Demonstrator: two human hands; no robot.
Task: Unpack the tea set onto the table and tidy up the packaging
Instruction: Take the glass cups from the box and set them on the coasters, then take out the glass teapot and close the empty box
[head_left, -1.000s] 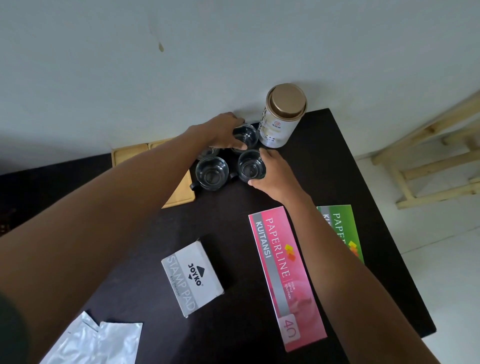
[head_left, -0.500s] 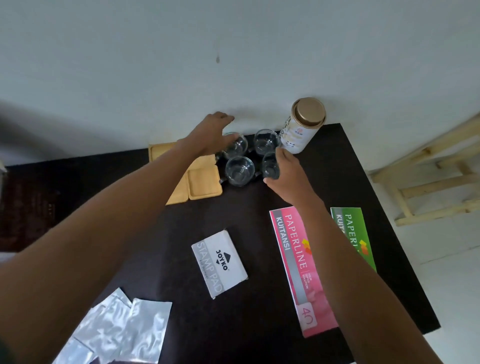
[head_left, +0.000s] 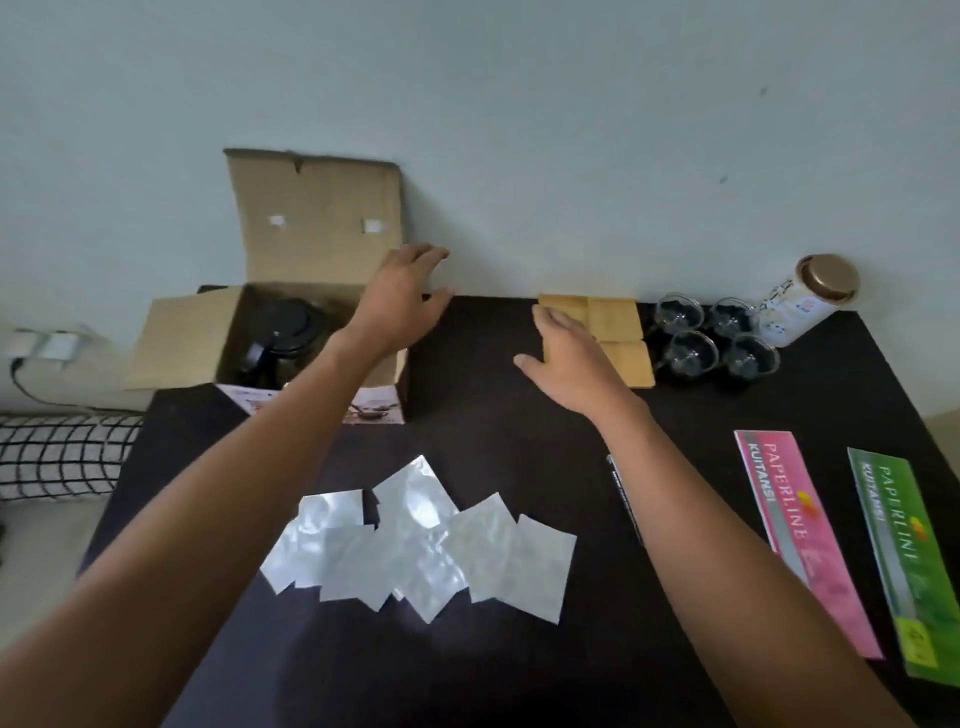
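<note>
An open cardboard box (head_left: 176, 332) stands at the table's far left with a dark teapot (head_left: 283, 338) inside. My left hand (head_left: 402, 296) hovers open, fingers spread, just right of the box's upright flap. My right hand (head_left: 566, 353) is open over the dark table (head_left: 483, 415), partly covering the wooden coasters (head_left: 613, 322). Several glass cups (head_left: 714, 338) stand grouped at the far right beside a gold-lidded canister (head_left: 808, 299). Several clear plastic wrappers (head_left: 421, 545) lie spread near the front.
A pink receipt book (head_left: 800, 535) and a green one (head_left: 904, 556) lie at the right edge. A dark pen (head_left: 621, 488) lies partly under my right forearm. A checked cushion (head_left: 57, 452) and a wall socket (head_left: 47, 345) sit left of the table. The wall runs along the back.
Both hands let go of the glass cups and moved left, the left one to the box. My view swung left, bringing the box and wrappers into sight.
</note>
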